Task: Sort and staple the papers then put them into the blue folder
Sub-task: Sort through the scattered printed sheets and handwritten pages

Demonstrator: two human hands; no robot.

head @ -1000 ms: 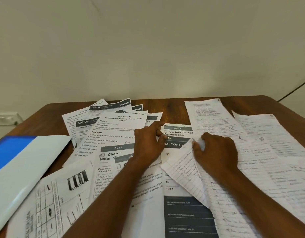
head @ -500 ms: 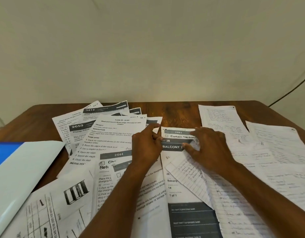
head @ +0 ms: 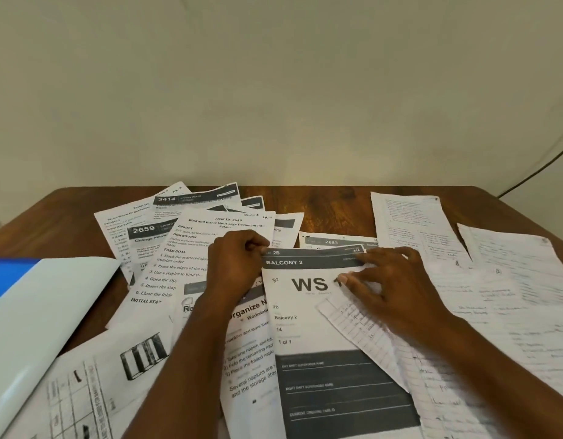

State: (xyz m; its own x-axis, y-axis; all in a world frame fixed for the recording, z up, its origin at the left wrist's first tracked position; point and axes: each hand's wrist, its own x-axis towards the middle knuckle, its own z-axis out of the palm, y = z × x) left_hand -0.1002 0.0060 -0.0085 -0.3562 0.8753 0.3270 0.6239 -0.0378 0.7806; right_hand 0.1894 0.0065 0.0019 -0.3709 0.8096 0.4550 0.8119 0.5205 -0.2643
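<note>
Several printed and handwritten papers lie scattered over a brown wooden table (head: 330, 207). In the middle lies a "BALCONY 2 / WS" sheet (head: 308, 315). My left hand (head: 234, 266) pinches its top left corner. My right hand (head: 387, 286) rests on its top right part with fingers spread, partly over a handwritten lined sheet (head: 365, 334). The "2683" sheet (head: 334, 241) shows just behind it. The blue folder (head: 7, 280) lies open at the left edge, its pale inner flap (head: 49, 315) turned up. No stapler is visible.
Printed task sheets "2659" (head: 144, 231), "3414" (head: 191, 198) and "3649" (head: 223, 236) fan out at the back left. Handwritten pages (head: 413, 226) cover the right side. A sheet with a drawing (head: 115, 369) lies front left. A wall stands behind.
The "BALCONY 2" sheet has come out on top, now showing "WS". My left hand moved onto its top left corner, my right hand slid right across it. The view shifted.
</note>
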